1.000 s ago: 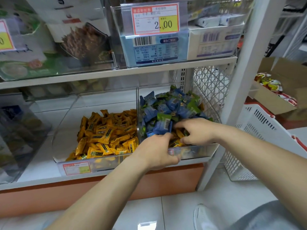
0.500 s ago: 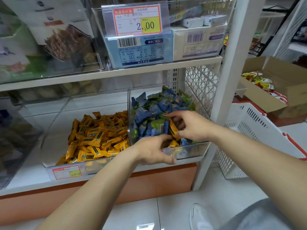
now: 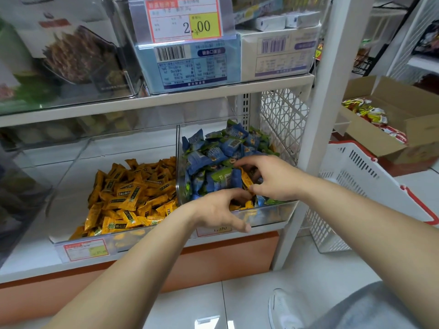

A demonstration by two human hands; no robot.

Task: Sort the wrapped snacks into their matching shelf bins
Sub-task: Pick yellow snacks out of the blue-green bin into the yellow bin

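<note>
Wrapped yellow snacks [image 3: 133,195] lie heaped in the clear left bin [image 3: 69,186] on the lower shelf, left of centre in the frame. Just beside it, the right bin [image 3: 273,216] holds blue and green snacks [image 3: 213,155], with a few stray yellow ones [image 3: 245,180] mixed in at its front.

Both hands reach into the right bin. The right hand [image 3: 273,179] hovers over the pile with its fingers bent and spread apart. A stray yellow wrapper sits between forefinger and thumb, but I cannot tell whether it is pinched. The left hand [image 3: 218,210] is at the bin's front edge, thumb stretched out and fingers curled down among the yellow wrappers; I cannot tell if they hold any.

A price tag [image 3: 185,19] hangs at upper centre. At the right edge stand a white basket [image 3: 356,186] and a cardboard box [image 3: 403,110].
</note>
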